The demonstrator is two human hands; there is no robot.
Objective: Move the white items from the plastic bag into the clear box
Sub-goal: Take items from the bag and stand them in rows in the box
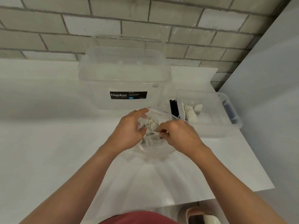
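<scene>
Head view: transfer partly done

I see the left hand point(129, 128) gripping the rim of the plastic bag point(159, 113), the right hand point(176, 135) pinching one of the white items point(152, 125) inside. Right of the bag, the clear box point(210, 126) already holds several; a clump is left. Megabox tub point(124, 81) stands behind the bag; rightward looks open to me, table point(48, 143) edge beyond.
</scene>
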